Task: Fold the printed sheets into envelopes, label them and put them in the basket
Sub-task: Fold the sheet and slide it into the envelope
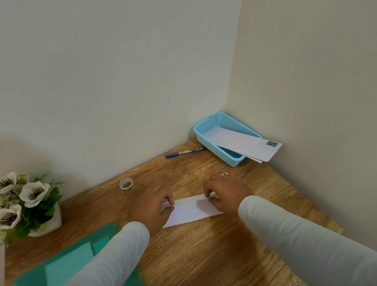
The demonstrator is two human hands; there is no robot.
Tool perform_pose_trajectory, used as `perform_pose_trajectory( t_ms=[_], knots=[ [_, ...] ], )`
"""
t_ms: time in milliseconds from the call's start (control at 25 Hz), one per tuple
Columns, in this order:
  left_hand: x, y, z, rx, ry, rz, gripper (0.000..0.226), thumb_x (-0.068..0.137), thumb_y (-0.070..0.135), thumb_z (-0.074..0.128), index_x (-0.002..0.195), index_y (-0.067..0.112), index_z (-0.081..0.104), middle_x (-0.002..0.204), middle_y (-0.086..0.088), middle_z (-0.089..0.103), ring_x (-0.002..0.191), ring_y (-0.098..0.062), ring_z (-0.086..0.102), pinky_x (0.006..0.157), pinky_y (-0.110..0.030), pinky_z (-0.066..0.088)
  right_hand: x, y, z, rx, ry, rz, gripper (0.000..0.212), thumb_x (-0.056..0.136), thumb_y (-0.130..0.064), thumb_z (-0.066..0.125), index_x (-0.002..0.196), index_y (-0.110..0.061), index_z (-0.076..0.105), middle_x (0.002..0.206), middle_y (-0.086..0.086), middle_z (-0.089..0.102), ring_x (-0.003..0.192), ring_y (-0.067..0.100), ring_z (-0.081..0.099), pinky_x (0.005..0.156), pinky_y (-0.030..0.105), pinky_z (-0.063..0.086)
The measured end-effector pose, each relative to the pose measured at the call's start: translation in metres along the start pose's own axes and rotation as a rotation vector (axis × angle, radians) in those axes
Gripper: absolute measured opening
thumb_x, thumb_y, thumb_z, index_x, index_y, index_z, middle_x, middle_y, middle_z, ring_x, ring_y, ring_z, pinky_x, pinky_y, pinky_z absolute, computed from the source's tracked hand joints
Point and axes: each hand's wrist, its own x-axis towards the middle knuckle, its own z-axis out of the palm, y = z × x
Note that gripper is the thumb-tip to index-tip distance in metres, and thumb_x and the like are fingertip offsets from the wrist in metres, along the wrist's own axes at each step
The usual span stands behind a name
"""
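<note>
Pale long sleeves [105, 277] reach forward, and the left hand [153, 202] and the right hand [226, 191], apart, each pinch with curled fingers one short end of a folded white paper sheet [190, 210] lying flat on the brown wooden surface [212, 261]. Behind the left hand stands a small roll of clear tape [126, 185], farther back lies a blue pen [184, 153], and in the corner a light blue plastic mesh basket [205, 128] holds long white envelopes [244, 144] that stick out over its rim.
</note>
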Motion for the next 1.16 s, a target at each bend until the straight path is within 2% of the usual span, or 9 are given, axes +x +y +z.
perform_pose_trajectory(
  t_ms=[120,200,240,360,480,640,840,1000,1160],
  knots=[
    [-0.012,-0.007,0.014,0.114,-0.105,0.026,0.025,0.086,0.053,0.071,0.102,0.043,0.054,0.123,0.019,0.049,0.116,-0.010,0.046,0.096,-0.024,0.041,-0.013,0.003,0.022,0.003,-0.084,0.012,0.034,0.088,-0.039,0.076,0.119,-0.036,0.062,0.135,-0.008,0.056,0.121,0.020,0.051,0.101,0.034,0.048],
    [-0.017,-0.008,0.023,0.155,-0.149,0.005,0.043,0.084,0.072,0.059,0.115,0.043,0.054,0.130,0.020,0.044,0.123,-0.010,0.040,0.109,-0.031,0.038,-0.021,0.005,0.034,0.021,-0.133,0.022,0.050,0.085,-0.057,0.072,0.128,-0.037,0.056,0.143,-0.009,0.049,0.127,0.020,0.047,0.105,0.038,0.046],
    [-0.018,-0.007,0.027,0.174,-0.132,-0.004,0.047,0.086,0.075,0.051,0.121,0.043,0.054,0.134,0.019,0.045,0.126,-0.011,0.039,0.112,-0.036,0.036,-0.023,0.006,0.038,0.017,-0.139,0.025,0.055,0.085,-0.064,0.066,0.132,-0.037,0.054,0.145,-0.009,0.046,0.129,0.020,0.045,0.106,0.039,0.046],
    [-0.013,0.002,0.037,0.303,-0.099,0.007,0.050,0.098,0.063,0.038,0.143,0.042,0.045,0.149,0.010,0.041,0.138,-0.018,0.033,0.116,-0.042,0.030,-0.021,0.002,0.046,-0.031,-0.078,0.040,0.054,0.096,-0.063,0.049,0.140,-0.032,0.051,0.148,-0.005,0.045,0.133,0.023,0.044,0.109,0.040,0.043],
    [-0.011,0.011,0.047,0.420,-0.164,0.027,0.058,0.103,0.055,0.032,0.158,0.040,0.023,0.164,0.003,0.020,0.149,-0.026,0.016,0.122,-0.049,0.016,-0.018,-0.016,0.060,-0.108,-0.010,0.093,0.052,0.104,-0.050,0.043,0.149,-0.025,0.041,0.151,0.002,0.043,0.139,0.027,0.041,0.117,0.045,0.035],
    [-0.016,0.013,0.056,0.453,-0.185,0.006,0.063,0.103,0.056,0.024,0.161,0.040,0.007,0.169,0.000,0.003,0.154,-0.029,0.002,0.124,-0.054,0.005,-0.020,-0.035,0.086,-0.087,0.016,0.093,0.061,0.105,-0.041,0.043,0.159,-0.018,0.024,0.162,0.006,0.029,0.151,0.029,0.024,0.125,0.047,0.017],
    [-0.018,-0.009,0.055,0.504,-0.219,-0.033,0.072,0.098,0.068,0.012,0.161,0.036,-0.003,0.170,-0.002,-0.007,0.155,-0.032,-0.007,0.124,-0.057,-0.001,-0.026,-0.016,0.090,-0.160,0.040,0.064,0.066,0.106,-0.052,0.028,0.162,-0.017,0.021,0.164,0.004,0.026,0.153,0.029,0.021,0.125,0.047,0.010],
    [-0.023,-0.035,0.045,0.589,-0.244,-0.065,0.081,0.093,0.075,0.005,0.161,0.032,-0.010,0.169,-0.004,-0.016,0.155,-0.032,-0.012,0.123,-0.058,-0.002,-0.037,0.008,0.086,-0.173,0.028,0.141,0.070,0.104,-0.056,0.022,0.162,-0.017,0.017,0.167,0.005,0.021,0.154,0.030,0.018,0.127,0.051,0.012],
    [-0.022,-0.035,0.045,0.609,-0.272,-0.096,0.083,0.093,0.076,0.006,0.160,0.031,-0.014,0.168,-0.006,-0.021,0.155,-0.034,-0.014,0.122,-0.058,-0.005,-0.026,-0.018,0.082,-0.193,0.011,0.151,0.068,0.105,-0.051,0.031,0.160,-0.012,0.022,0.164,0.012,0.026,0.152,0.036,0.021,0.127,0.055,0.014]
  ],
)
